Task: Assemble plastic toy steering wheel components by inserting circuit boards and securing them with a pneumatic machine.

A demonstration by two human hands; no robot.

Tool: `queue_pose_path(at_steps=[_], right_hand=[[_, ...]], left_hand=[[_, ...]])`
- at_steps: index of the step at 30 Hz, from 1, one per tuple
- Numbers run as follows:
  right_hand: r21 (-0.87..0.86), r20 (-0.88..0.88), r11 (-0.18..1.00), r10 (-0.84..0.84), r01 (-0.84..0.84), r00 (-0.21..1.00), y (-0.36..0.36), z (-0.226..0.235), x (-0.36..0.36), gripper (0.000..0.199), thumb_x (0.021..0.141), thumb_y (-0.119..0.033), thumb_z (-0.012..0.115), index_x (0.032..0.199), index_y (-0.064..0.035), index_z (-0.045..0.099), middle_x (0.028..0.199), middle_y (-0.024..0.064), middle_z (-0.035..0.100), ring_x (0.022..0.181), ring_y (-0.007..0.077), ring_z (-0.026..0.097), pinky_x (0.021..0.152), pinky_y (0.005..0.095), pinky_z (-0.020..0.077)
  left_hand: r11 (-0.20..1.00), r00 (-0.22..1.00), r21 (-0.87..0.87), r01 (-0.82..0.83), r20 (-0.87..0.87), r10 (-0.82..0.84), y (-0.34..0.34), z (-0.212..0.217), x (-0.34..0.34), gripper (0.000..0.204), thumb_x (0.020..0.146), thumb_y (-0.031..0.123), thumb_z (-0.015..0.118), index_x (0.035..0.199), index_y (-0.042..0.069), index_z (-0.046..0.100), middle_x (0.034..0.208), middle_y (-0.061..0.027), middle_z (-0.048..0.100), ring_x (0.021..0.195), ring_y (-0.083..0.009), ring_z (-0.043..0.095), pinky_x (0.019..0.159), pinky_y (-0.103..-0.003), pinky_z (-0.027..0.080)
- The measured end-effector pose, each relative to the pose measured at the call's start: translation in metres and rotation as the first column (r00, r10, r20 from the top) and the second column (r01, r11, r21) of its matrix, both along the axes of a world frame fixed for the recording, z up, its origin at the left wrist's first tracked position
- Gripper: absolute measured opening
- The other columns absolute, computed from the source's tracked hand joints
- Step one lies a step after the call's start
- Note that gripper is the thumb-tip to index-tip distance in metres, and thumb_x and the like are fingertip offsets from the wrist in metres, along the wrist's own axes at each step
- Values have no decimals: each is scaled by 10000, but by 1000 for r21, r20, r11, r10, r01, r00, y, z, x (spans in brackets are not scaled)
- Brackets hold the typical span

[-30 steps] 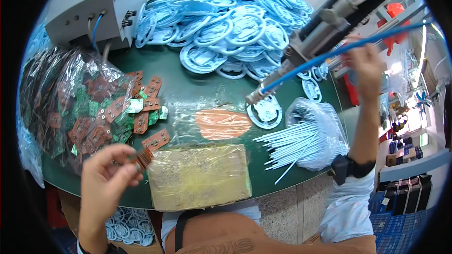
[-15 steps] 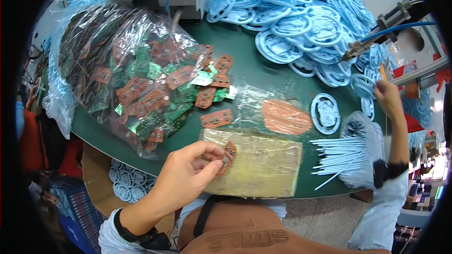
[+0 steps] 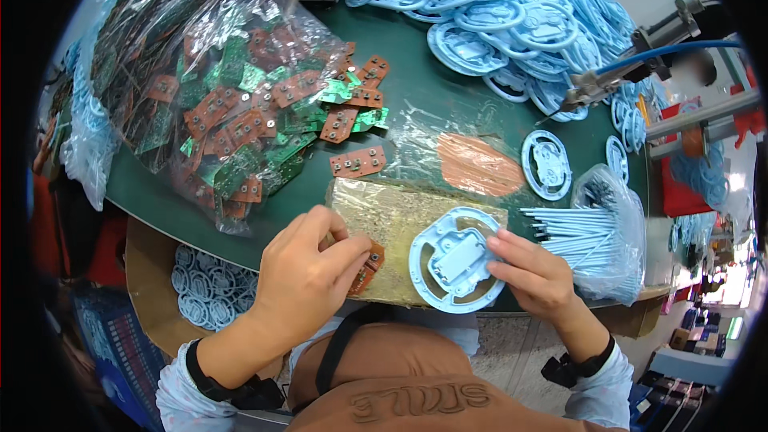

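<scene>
Between the fingers of my left hand is a small brown circuit board, held over the left part of a yellowish, plastic-wrapped block. My right hand grips the right rim of a light blue plastic steering wheel, tilted over the block's right part. The wheel's moulded centre faces up. Another brown circuit board lies just beyond the block. A second blue wheel rests flat on the green table, to the right of an orange-brown patch under clear film.
A clear bag spills brown and green boards at left. Blue wheels are heaped at the back. Bagged pale-blue wires lie at right, below a metal fixture arm. A cardboard box of blue parts stands below the table's left edge.
My right hand has come from the far right to the block, bringing a blue wheel. My left hand still pinches the board, slightly left of before. The view has shifted slightly.
</scene>
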State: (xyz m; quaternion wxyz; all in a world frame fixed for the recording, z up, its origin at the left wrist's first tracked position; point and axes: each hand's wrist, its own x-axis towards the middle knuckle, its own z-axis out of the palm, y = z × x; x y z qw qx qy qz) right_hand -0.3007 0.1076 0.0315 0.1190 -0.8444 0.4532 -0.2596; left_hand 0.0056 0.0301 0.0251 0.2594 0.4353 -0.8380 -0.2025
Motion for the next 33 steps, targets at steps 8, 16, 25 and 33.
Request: queue_pose_path(at_steps=[8,16,25,33], right_hand=[[-27,-123,958,-286,285,950,1,30,-45,376,715,53,720,1070,-68,694,1185,124,650,1082,352,628,902,428,528],[120,-461,897,-330,426,824,71,27,-67,203,670,-40,760,859,-104,721,1006,51,622,936,269,593,793,381,509],[54,-183,919,-376,392,908,53,43,-25,292,691,20,741,972,-54,720,853,74,640,755,251,629,637,359,510],[142,-103,899,-404,415,909,48,34,-19,262,750,20,753,1003,-46,732,856,93,643,718,250,640,592,340,514]], left_hand=[[986,988,107,130,-98,-120,-7,-8,7,224,715,0,776,928,64,754,800,-75,594,747,-270,597,650,-369,480],[952,925,14,307,-238,-295,-18,20,-25,288,698,-32,787,958,90,768,855,-53,605,762,-231,570,624,-324,449],[865,861,-95,493,-91,-501,-16,-3,-58,302,697,28,737,996,69,729,981,-76,638,865,-277,597,719,-387,494],[854,845,35,519,-170,-506,-16,8,-46,316,702,51,807,1008,109,750,1006,-52,647,908,-278,591,774,-381,475]])
